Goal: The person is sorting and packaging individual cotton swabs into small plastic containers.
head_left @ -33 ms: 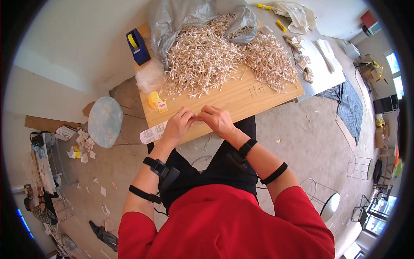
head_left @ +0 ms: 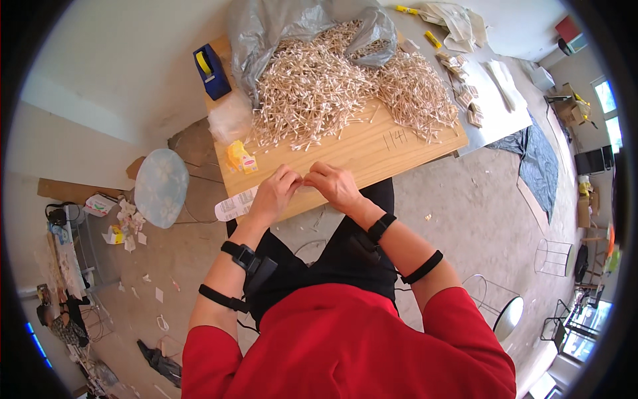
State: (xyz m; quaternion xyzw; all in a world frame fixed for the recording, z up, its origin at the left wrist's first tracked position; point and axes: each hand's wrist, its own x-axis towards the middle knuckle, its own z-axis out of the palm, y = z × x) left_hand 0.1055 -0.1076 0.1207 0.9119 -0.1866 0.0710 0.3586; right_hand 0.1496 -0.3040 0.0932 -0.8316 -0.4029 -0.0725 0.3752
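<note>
The bare left hand (head_left: 274,194) and bare right hand (head_left: 337,188) meet at the fingertips over the near edge of the pale wood-grained bench (head_left: 372,159), fingers curled narrow; whatever may be between the tips is too hidden to tell, though the closeness suggests fine two-handed handling. Beside the left hand, a white printed card with a rounded end (head_left: 236,207) juts past the bench's corner; whether that hand grips it is unclear. Just beyond lie small yellow-and-white packets (head_left: 242,159), then crumpled clear plastic (head_left: 231,118). A broad heap of white-tipped thin sticks (head_left: 312,93) fills the bench's middle, probably for easy reach, with a grey plastic bag (head_left: 279,26) draped behind, likely their container. A dark blue tape dispenser (head_left: 216,86) stands at the far left, seemingly clear of the sticks.
</note>
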